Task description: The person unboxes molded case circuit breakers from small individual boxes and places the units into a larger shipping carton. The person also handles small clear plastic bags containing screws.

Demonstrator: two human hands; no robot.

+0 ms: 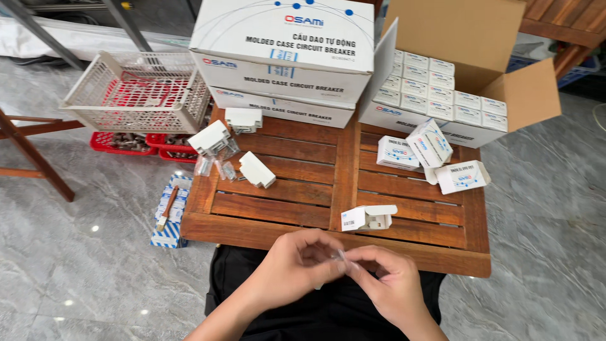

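Head view, left hand [297, 262] and right hand [385, 278] together, fingers pinching small clear packet [343, 257].

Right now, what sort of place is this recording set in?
Probably a small shop or stockroom floor used for unpacking electrical parts: a low wooden slatted table, stacked white cartons, an open cardboard box of small white boxes, marble floor tiles.

A slatted wooden surface [315, 218] is carrying two stacked white cartons [284, 57], an open cardboard box [467, 69] of small boxes, three loose small boxes [432, 158], white breakers [255, 169] and an opened small box [369, 218] lying near its front edge.
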